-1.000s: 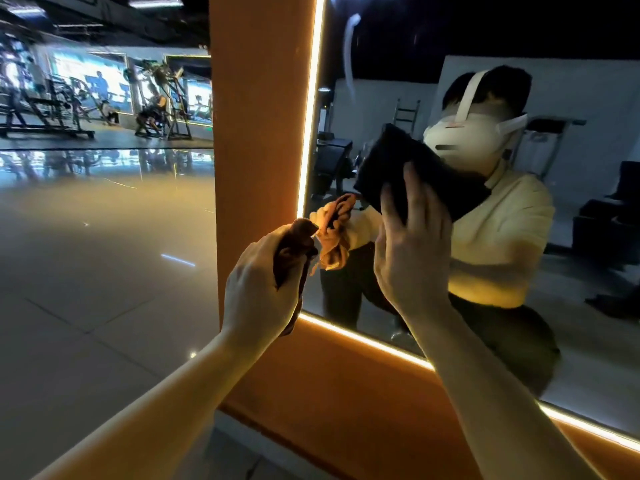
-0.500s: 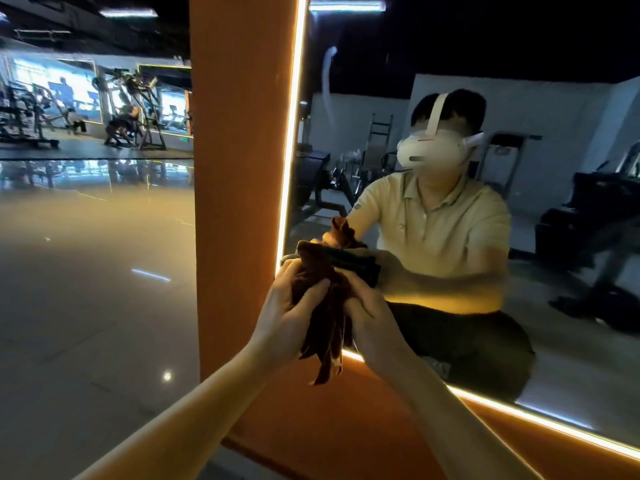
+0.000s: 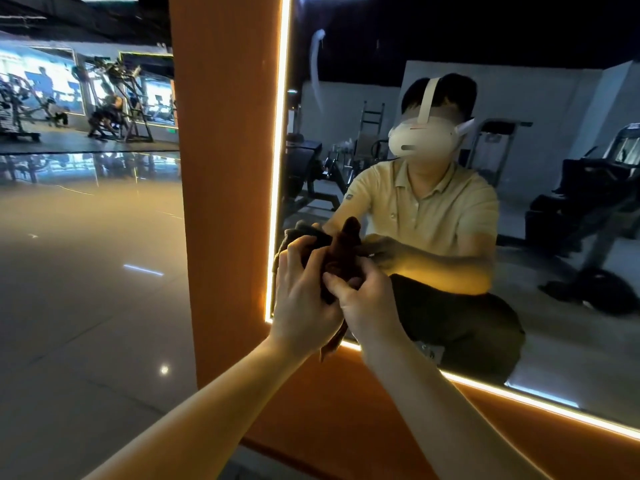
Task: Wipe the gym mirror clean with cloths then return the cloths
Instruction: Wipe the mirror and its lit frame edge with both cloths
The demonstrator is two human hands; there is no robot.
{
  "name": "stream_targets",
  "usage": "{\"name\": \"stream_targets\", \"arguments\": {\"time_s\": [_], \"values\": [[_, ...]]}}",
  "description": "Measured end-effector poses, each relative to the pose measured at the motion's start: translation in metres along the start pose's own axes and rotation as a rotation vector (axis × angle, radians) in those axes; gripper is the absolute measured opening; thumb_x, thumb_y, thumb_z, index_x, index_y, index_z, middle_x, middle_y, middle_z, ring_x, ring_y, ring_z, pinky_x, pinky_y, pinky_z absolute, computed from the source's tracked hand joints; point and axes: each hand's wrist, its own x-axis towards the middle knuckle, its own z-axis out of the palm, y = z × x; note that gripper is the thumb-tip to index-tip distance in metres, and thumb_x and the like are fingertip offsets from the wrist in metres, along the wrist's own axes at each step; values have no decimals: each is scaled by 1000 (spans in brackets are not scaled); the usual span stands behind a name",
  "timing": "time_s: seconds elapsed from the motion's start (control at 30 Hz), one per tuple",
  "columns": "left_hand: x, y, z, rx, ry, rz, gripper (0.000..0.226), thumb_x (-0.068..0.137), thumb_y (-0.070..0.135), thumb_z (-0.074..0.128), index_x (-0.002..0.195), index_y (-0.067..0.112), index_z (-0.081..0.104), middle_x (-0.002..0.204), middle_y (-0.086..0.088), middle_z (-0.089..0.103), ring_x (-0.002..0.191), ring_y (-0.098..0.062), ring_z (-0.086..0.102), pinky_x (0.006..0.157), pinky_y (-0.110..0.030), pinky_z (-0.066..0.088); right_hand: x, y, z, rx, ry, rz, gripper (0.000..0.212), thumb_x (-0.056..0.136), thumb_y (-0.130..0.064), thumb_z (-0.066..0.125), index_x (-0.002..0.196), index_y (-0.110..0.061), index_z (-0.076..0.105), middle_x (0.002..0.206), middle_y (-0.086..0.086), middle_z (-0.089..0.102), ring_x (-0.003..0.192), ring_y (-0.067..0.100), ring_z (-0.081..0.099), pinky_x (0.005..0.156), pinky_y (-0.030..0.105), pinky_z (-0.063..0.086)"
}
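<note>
Both hands meet in front of the mirror's (image 3: 519,237) lower left corner. My left hand (image 3: 304,299) grips a bunched brown-orange cloth (image 3: 346,251) that sticks up between the hands, with a tail hanging below. A dark cloth (image 3: 320,239) shows just above the left fingers, held against the brown one. My right hand (image 3: 367,303) pinches the cloths from the right side. The mirror shows a person in a yellow shirt crouching. A pale smear (image 3: 316,60) runs down the glass near the top left.
The mirror sits in an orange frame (image 3: 225,168) with a lit strip (image 3: 278,133) along its left and bottom edges. Glossy floor (image 3: 86,271) spreads to the left, with gym machines (image 3: 114,105) far back. Reflected gym equipment fills the mirror's right side.
My right hand came down off the glass with the dark cloth and joined the left hand. Both cloths are now bunched together between the two hands, low by the mirror's corner.
</note>
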Motion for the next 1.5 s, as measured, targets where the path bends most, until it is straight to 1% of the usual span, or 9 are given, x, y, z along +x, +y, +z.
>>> {"name": "stream_targets", "arguments": {"time_s": [0.13, 0.27, 0.47, 0.7, 0.83, 1.0, 1.1, 1.3, 1.5], "values": [[-19, -32, -17, -44, -195, 140, 55, 105, 60, 42, 147, 26, 51, 155, 2, 38, 144, -18, 36, 117, -36, 35, 4, -8, -24, -51, 41, -52, 30, 98, -21, 70, 128, -25, 65, 107, -10, 73, 99, 7, 71, 73, 14, 52], [-47, -64, -6, 195, -193, 244, 29, 98, 22, 68, 126, 16, 61, 137, -5, 50, 127, -22, 48, 105, -52, 51, 14, -22, -57, -56, 191, -186, 16, 94, -16, 72, 108, -22, 69, 82, -4, 72, 76, 1, 71, 57, 10, 50], [-31, -58, 2, 298, -210, 389, 30, 90, 17, 75, 118, 13, 64, 127, -10, 56, 115, -28, 53, 97, -56, 52, 15, -25, -81, -293, 336, -348, 33, 95, -15, 71, 127, -11, 63, 111, 5, 70, 98, 14, 69, 79, 26, 59], [75, -2, 36, 240, 176, 402, 59, 109, 24, 49, 161, 2, 32, 170, -16, 24, 159, -34, 20, 130, -53, 18, 17, -34, -97, -361, 448, -515, 45, 99, -17, 70, 139, -6, 54, 121, 7, 67, 107, 19, 67, 82, 34, 61], [14, -30, 68, 393, 47, 518, 69, 111, 35, 35, 166, 1, 11, 174, -20, 8, 161, -36, 13, 131, -50, 11, 18, -30, -103, -328, 452, -534, 39, 99, -19, 69, 133, -4, 58, 107, 5, 67, 92, 11, 67, 71, 15, 53], [-38, -87, 42, 621, -226, 822, 73, 111, 39, 40, 166, 1, 11, 175, -18, 4, 162, -32, 10, 130, -49, 16, 19, -28, -96, -395, 441, -578, 42, 99, -16, 69, 136, -5, 55, 119, 9, 66, 106, 22, 66, 85, 43, 60], [21, -68, 27, 524, -57, 668, 71, 112, 39, 37, 166, 2, 11, 174, -19, 8, 161, -34, 16, 127, -55, 26, 23, -32, -87, -423, 439, -625, 44, 99, -16, 69, 139, -6, 54, 125, 8, 64, 112, 17, 64, 91, 36, 59], [170, -2, -1, 356, 389, 243, 87, 109, 54, 38, 162, -10, 11, 171, -31, 7, 161, -41, 5, 131, -55, 9, 36, -51, -83, -478, 434, -762, 45, 95, -18, 69, 137, -8, 55, 128, 1, 62, 114, -6, 56, 91, 7, 46], [70, -22, 28, 406, 125, 407, 86, 109, 54, 37, 163, -8, 11, 173, -26, 4, 161, -41, 9, 128, -58, 20, 63, -102, -91, -521, 450, -802, 45, 98, -27, 63, 137, -6, 54, 120, 8, 64, 106, 23, 66, 84, 46, 59]]}}
